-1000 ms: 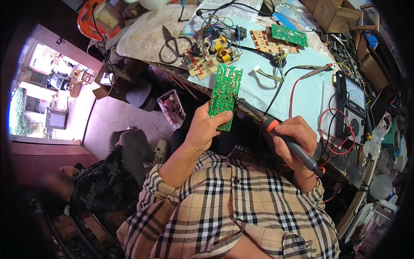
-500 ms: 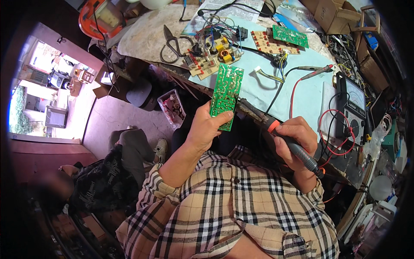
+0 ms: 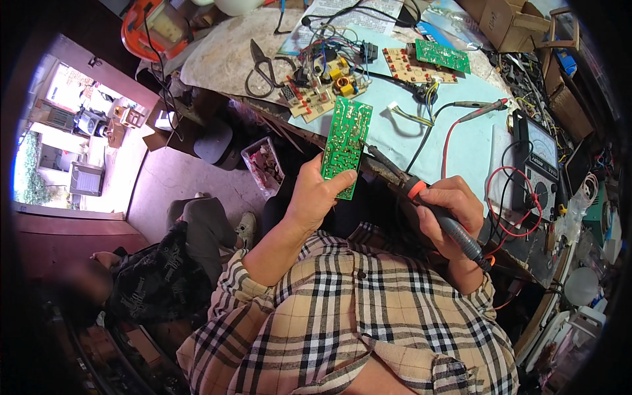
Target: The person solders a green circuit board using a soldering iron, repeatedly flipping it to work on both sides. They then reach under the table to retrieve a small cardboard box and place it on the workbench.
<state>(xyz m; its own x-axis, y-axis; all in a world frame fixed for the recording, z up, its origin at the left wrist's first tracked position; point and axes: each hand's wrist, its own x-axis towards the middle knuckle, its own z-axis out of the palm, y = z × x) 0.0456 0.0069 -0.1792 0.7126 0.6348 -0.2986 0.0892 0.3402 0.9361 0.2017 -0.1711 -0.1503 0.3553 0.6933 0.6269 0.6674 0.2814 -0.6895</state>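
**Close Work Looked Unfinished**

The left hand [image 3: 315, 191] pinched a green rectangular circuit board [image 3: 346, 138] at its one o'clock; the right hand [image 3: 454, 207] gripped a dark-handled, orange-collared soldering iron [image 3: 417, 190], tip near the board's three-o'clock edge. Which shiny solder joints [image 3: 345, 122] were finished, none could tell.

L hand [image 3: 316, 189] holds green circuit board [image 3: 345, 141] – R hand [image 3: 453, 209] grips soldering iron [image 3: 416, 189], tip by board's R edge.
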